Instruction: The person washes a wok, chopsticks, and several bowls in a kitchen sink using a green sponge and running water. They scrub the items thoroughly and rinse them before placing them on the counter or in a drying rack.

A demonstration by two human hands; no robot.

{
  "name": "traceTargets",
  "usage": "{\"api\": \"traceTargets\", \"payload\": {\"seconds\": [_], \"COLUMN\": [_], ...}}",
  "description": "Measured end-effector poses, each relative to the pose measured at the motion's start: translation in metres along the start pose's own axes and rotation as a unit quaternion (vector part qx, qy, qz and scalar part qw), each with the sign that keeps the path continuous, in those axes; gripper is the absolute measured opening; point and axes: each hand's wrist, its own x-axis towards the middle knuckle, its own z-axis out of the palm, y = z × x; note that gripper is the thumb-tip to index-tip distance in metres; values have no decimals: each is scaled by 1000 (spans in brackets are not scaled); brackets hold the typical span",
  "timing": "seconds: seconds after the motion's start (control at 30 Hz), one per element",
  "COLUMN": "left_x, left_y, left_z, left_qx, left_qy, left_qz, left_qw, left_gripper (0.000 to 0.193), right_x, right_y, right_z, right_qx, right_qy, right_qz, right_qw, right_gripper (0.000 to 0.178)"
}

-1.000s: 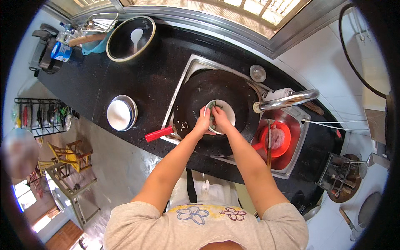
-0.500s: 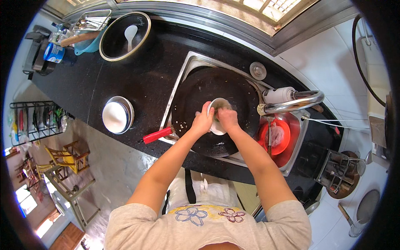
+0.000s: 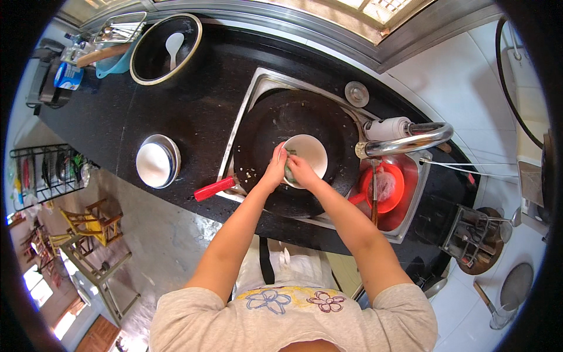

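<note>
A white bowl [image 3: 312,154] is tilted over a large dark wok [image 3: 267,120] that sits across the sink. My left hand [image 3: 273,171] is closed on the bowl's left rim. My right hand [image 3: 303,171] is inside the bowl, near its left wall, with its fingers pressed on a small green dishcloth [image 3: 288,173]; most of the cloth is hidden by the fingers. Pale food bits stick to the wok's inner surface. The wok's red handle [image 3: 213,189] points left over the counter.
Stacked white bowls [image 3: 155,164] stand on the black counter [image 3: 193,117] to the left. A chrome faucet [image 3: 404,144] arches in from the right, above a red plastic strainer [image 3: 390,193] in the sink [image 3: 409,226]. A black pot [image 3: 152,56] with a white rice paddle [image 3: 174,47] sits far left.
The bowl has turned so its inside faces up more. My right hand has moved left and down, from deep in the bowl to its left wall. My left hand still holds the rim.
</note>
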Motion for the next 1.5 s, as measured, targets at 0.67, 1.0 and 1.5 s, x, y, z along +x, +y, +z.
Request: {"api": "traceTargets", "payload": {"seconds": [0.67, 1.0, 1.5], "left_x": [-3, 10, 17], "left_y": [94, 87, 68], "left_z": [5, 7, 0], "left_qx": [504, 507, 144], "left_qy": [141, 151, -177], "left_qz": [-50, -43, -184], "left_qw": [850, 848, 956], "left_gripper": [53, 58, 66], "right_x": [11, 7, 22], "right_y": [-2, -6, -81], "right_z": [-47, -64, -54], "right_qx": [-529, -432, -494], "right_qy": [311, 141, 38], "right_qz": [-118, 99, -287], "right_qw": [781, 885, 819], "right_gripper": [18, 40, 62]}}
